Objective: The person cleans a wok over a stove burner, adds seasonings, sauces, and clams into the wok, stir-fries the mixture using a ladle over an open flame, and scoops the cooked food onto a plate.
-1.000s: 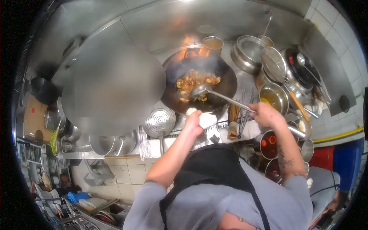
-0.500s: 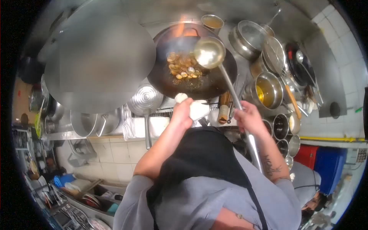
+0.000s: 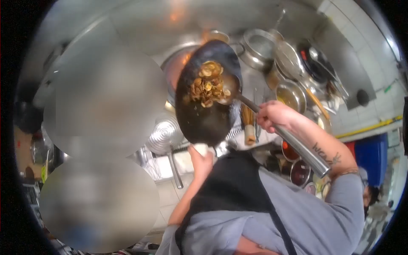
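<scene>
My left hand (image 3: pixel 203 162) is closed on a folded white cloth (image 3: pixel 199 149) at the near rim of a dark wok (image 3: pixel 208 123). The wok is tilted and raised off the burner, its inside facing me. Brown and yellow pieces that look like clams (image 3: pixel 207 87) lie in it, with a little dark liquid. My right hand (image 3: pixel 272 115) grips the long metal handle of a ladle (image 3: pixel 231 88). The ladle's bowl is inside the wok, against the right side of the clams. How the cloth meets the rim is partly hidden by my fingers.
Flame (image 3: pixel 185 58) shows behind the wok at the burner. A perforated skimmer (image 3: pixel 163 135) lies to the left, a bamboo brush (image 3: pixel 248 127) to the right. Pots, including one with yellow oil (image 3: pixel 291 97), and sauce containers (image 3: pixel 300 172) crowd the right side. Another person is partly visible at lower right.
The wok has come up off the burner and tilted toward me. My left hand moved nearer my body with the cloth. The ladle's bowl went down into the clams.
</scene>
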{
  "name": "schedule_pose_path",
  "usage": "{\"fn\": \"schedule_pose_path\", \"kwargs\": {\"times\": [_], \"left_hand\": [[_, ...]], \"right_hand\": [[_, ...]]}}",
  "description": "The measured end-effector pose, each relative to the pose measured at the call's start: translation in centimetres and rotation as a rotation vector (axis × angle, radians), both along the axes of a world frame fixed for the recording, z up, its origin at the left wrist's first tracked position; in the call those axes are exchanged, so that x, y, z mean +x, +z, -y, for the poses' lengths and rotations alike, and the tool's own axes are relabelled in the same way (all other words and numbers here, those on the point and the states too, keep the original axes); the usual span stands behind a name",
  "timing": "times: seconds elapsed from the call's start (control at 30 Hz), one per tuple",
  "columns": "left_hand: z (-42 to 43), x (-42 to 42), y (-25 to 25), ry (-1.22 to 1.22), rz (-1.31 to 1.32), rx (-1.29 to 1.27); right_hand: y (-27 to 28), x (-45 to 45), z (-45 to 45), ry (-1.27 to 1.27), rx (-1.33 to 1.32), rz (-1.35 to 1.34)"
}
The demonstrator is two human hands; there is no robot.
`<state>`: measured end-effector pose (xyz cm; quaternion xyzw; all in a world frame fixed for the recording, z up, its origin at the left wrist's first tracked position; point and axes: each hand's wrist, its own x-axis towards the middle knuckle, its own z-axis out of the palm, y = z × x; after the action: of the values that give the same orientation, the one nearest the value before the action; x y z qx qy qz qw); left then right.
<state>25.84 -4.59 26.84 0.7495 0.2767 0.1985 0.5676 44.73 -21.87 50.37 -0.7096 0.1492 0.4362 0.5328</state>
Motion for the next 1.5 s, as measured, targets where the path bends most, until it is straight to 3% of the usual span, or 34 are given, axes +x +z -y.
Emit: {"fn": "schedule_pose_path", "kwargs": {"times": [0.07, 0.1, 0.2, 0.23, 0.3, 0.4, 0.6, 0.7, 0.87, 0.9, 0.93, 1.0, 1.03, 1.17, 1.2, 1.5], "left_hand": [[-1.3, 0.2, -1.9, -0.034, -0.016, -0.163], [-1.9, 0.6, -1.6, -0.077, -0.031, -0.429], [-3.1, 0.7, 0.1, -0.083, -0.075, -1.012], [-3.4, 0.1, 1.0, -0.074, -0.121, -1.096], [-3.5, -0.8, 2.5, -0.05, -0.206, -1.251], [-4.5, -2.4, 1.0, -0.155, -0.239, -1.264], [-5.6, -7.1, 4.3, -0.296, -0.409, -1.18], [-8.0, -10.7, 0.8, -0.455, -0.408, -0.981], [-9.1, -15.0, 0.5, -0.63, -0.466, -0.613], [-9.1, -15.5, 0.8, -0.631, -0.47, -0.692], [-9.7, -16.5, -1.0, -0.725, -0.447, -0.606], [-7.2, -20.0, 1.8, -0.69, -0.578, -0.808], [-6.8, -20.3, 0.7, -0.804, -0.658, -0.867], [-5.1, -23.7, 0.5, -1.083, -0.793, -0.761], [-4.3, -25.0, -0.7, -0.982, -0.742, -0.846], [-1.0, -29.1, -3.7, -1.202, -0.97, -0.859]], "right_hand": [[-1.9, -0.9, 1.9, -0.083, 0.301, -0.283], [-4.2, -1.4, 2.8, -0.084, 0.433, -0.437], [-4.1, -6.5, 0.9, -0.378, 0.376, -0.435], [-5.4, -7.8, 2.1, -0.344, 0.491, -0.419], [-5.3, -10.8, 2.5, -0.37, 0.454, -0.275], [-5.9, -14.6, 3.2, -0.418, 0.497, -0.184], [-7.0, -23.8, 5.8, -0.553, 0.622, -0.183], [-6.7, -30.2, 6.2, -0.609, 0.743, -0.139], [-6.6, -43.0, 4.8, -0.756, 0.742, 0.036], [-7.3, -44.1, 3.9, -0.76, 0.736, 0.084], [-7.7, -46.7, 3.6, -0.791, 0.733, 0.121], [-7.8, -51.7, 3.6, -0.9, 0.744, 0.144], [-8.0, -54.4, 3.7, -0.955, 0.75, 0.153], [-7.1, -63.5, 3.7, -1.16, 0.778, 0.185], [-6.8, -65.8, 3.3, -1.194, 0.774, 0.201], [-3.2, -79.9, 2.2, -1.592, 0.582, 0.364]]}}
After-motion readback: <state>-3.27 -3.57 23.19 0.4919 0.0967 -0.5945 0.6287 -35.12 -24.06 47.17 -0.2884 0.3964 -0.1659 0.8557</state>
